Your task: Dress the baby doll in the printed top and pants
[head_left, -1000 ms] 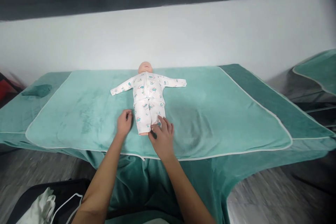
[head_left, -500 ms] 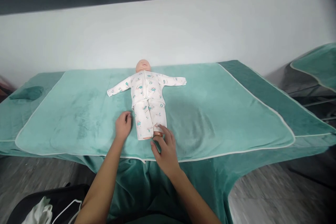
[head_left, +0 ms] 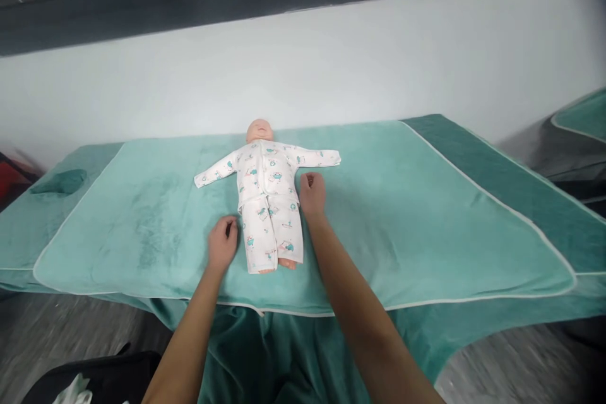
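A baby doll (head_left: 268, 192) in a white patterned sleepsuit lies on its back, arms spread, on a light teal towel (head_left: 402, 214) that covers a table. My left hand (head_left: 222, 243) rests on the towel just left of the doll's legs, fingers curled loosely with nothing seen in them. My right hand (head_left: 312, 192) sits beside the doll's right hip, at the waist of the trousers, fingers bent inward. Whether it pinches any cloth I cannot make out. The doll's bare feet (head_left: 279, 265) poke out of the trouser legs.
A darker green cover (head_left: 497, 164) lies under the towel and hangs over the table's front edge. A rolled dark green cloth (head_left: 59, 182) sits at the far left. A white wall runs behind. A black bag with white cloth (head_left: 80, 382) lies on the floor at lower left.
My right hand has left the doll's feet and moved up to its hip on the right side. My left hand stayed beside the legs.
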Available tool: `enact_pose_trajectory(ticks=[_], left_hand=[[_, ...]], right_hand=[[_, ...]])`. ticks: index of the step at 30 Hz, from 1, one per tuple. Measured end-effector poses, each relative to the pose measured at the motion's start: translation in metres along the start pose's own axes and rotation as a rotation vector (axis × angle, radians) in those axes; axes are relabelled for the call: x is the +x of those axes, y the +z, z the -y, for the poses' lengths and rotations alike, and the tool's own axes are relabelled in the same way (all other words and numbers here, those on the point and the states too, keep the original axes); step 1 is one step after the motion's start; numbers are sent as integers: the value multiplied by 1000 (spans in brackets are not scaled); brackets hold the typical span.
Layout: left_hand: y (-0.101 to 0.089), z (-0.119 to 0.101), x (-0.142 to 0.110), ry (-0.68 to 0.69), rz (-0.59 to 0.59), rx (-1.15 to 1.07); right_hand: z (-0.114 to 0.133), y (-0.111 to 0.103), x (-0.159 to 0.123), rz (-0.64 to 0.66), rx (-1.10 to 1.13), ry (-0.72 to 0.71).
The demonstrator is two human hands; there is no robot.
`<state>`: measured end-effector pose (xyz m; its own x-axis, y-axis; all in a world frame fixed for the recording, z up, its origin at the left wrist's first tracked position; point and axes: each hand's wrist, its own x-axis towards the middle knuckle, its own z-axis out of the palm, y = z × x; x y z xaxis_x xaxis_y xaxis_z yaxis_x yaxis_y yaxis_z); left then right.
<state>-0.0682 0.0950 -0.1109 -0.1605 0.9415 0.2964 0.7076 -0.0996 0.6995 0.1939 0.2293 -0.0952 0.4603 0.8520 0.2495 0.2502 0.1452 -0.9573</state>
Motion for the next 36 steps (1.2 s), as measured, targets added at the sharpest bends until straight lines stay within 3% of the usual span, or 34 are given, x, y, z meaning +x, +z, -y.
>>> enact_pose_trajectory(ticks=[6, 9, 12, 15, 18, 21, 25, 29, 33, 36], left_hand=[[2, -1, 2, -75, -8, -4], [2, -9, 19, -157, -32, -66], [6, -21, 50, -217, -8, -307], [16, -33, 77, -301, 105, -617], [25, -38, 89, -361, 175, -866], [33, -39, 92, -369, 181, -1013], [42, -45, 107, -355, 108, -1073], [55, -48, 133, -349, 51, -1085], [63, -41, 141, -341, 57, -1073], [65, -37, 136, -332, 15, -1001]], right_hand=[[-11, -2, -8, 170, -55, -25], [-10, -4, -7, 208, -89, -29], [-8, -4, -7, 236, -104, -59], [-8, -4, -8, 299, -112, -78], [-11, -5, -9, 349, -115, -27], [-14, -7, -7, 410, 20, 8], [-11, -12, -5, 544, 284, -16], [-4, -18, -4, 652, 344, 16], [-4, -19, -5, 667, 306, 6], [-5, -17, -6, 599, 265, 10]])
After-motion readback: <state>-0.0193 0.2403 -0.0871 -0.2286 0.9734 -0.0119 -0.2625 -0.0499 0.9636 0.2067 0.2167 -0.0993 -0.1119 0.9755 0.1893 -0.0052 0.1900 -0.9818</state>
